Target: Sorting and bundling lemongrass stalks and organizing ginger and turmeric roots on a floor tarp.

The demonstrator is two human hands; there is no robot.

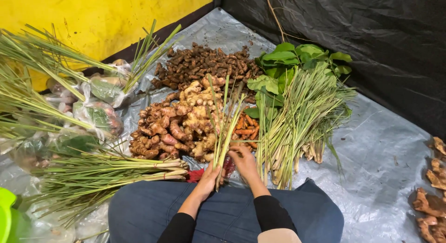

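Head view, looking down at a person sitting on a grey tarp, knees in blue jeans at the bottom edge. Both hands are meeting just above the knees. The left hand is closing around the base of a small lemongrass bunch, fingers wrapped round the stalks. The right hand is curling over the same base from the other side, touching it; how tightly it is gripping cannot be told. The bunch is standing nearly upright in the picture, long axis running away from the person, pale root ends at the hands and green tips pointing toward the far wall. Behind it a ginger pile is lying, with a darker root pile beyond. A larger lemongrass heap is lying just right of the hands, tips pointing away, with green leaves behind it. More lemongrass bundles are lying to the left, near plastic bags.
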